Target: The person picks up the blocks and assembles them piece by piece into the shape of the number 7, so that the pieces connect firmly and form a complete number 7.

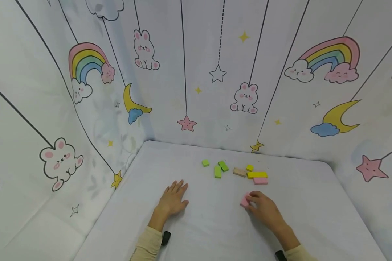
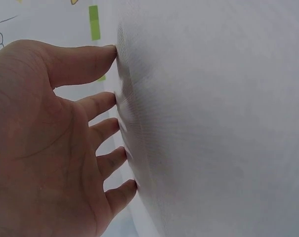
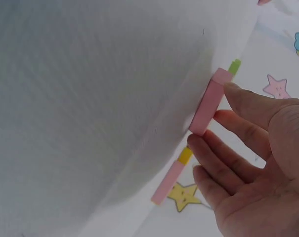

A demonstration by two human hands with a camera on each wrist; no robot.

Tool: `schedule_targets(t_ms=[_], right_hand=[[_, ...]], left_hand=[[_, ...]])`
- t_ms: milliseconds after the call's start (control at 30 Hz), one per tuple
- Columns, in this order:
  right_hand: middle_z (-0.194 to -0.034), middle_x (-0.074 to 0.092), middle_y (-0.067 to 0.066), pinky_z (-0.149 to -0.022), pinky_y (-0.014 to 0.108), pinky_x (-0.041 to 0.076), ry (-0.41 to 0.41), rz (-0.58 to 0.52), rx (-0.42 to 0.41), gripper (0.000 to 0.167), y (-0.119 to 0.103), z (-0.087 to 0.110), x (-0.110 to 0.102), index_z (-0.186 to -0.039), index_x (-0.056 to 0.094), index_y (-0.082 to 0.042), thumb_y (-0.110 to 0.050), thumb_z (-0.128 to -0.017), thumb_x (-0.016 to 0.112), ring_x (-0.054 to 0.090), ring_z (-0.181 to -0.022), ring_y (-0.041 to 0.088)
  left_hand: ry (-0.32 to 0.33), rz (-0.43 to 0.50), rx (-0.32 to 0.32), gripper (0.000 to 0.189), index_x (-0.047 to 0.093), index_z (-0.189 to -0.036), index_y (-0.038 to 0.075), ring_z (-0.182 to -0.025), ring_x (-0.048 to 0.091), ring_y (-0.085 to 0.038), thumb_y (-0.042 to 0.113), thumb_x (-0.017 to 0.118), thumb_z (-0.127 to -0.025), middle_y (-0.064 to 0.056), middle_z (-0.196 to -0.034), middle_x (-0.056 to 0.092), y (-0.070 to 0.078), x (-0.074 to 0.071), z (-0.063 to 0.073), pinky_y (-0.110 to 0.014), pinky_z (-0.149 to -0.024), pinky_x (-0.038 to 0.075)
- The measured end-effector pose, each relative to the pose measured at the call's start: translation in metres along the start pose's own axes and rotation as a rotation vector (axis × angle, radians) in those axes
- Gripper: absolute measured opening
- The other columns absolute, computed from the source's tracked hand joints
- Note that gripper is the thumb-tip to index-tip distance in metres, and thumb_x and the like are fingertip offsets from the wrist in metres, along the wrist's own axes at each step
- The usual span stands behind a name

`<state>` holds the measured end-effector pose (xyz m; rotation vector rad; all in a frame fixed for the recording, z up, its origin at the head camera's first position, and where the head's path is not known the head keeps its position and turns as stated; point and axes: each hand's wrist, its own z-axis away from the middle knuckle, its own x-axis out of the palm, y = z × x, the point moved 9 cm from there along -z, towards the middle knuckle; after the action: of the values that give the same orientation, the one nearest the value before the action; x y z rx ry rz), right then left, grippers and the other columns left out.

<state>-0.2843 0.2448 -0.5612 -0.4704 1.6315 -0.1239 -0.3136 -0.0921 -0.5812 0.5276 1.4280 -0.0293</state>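
My right hand pinches a pink block between thumb and fingers, low over the white tabletop, right of the middle. In the right wrist view the pink block shows as a long rectangular piece, with the thumb at its upper end and fingertips at its lower end. My left hand rests on the cloth with its fingers spread, holding nothing. From the left wrist, the fingertips of that hand press lightly into the white cloth.
Toward the back lie green blocks, a wooden-coloured block, a long yellow block, a small yellow block and another pink block. White cloth walls printed with rabbits, stars and rainbows surround the table.
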Motion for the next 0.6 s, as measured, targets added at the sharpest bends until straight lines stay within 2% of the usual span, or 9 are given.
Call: schedule_targets(t_ms=[433, 600], right_hand=[[-0.123, 0.069, 0.008, -0.093, 0.05, 0.057, -0.038, -0.012, 0.014, 0.039, -0.026, 0.005, 0.013, -0.119, 0.079, -0.008, -0.019, -0.083, 0.089, 0.068, -0.111, 0.027], [-0.123, 0.069, 0.008, -0.093, 0.049, 0.057, -0.03, -0.021, -0.011, 0.038, -0.034, 0.011, 0.015, -0.118, 0.08, -0.008, -0.019, -0.083, 0.089, 0.068, -0.111, 0.028]], left_hand=[[0.005, -0.002, 0.001, 0.067, 0.044, -0.158, 0.007, -0.154, 0.027, -0.044, 0.035, 0.063, -0.1, -0.017, -0.166, 0.034, 0.0, -0.001, -0.002, -0.063, -0.12, 0.026], [-0.001, 0.0, -0.002, 0.068, 0.044, -0.158, 0.007, -0.154, 0.027, -0.043, 0.035, 0.063, -0.1, -0.016, -0.167, 0.034, -0.001, 0.001, -0.001, -0.063, -0.12, 0.025]])
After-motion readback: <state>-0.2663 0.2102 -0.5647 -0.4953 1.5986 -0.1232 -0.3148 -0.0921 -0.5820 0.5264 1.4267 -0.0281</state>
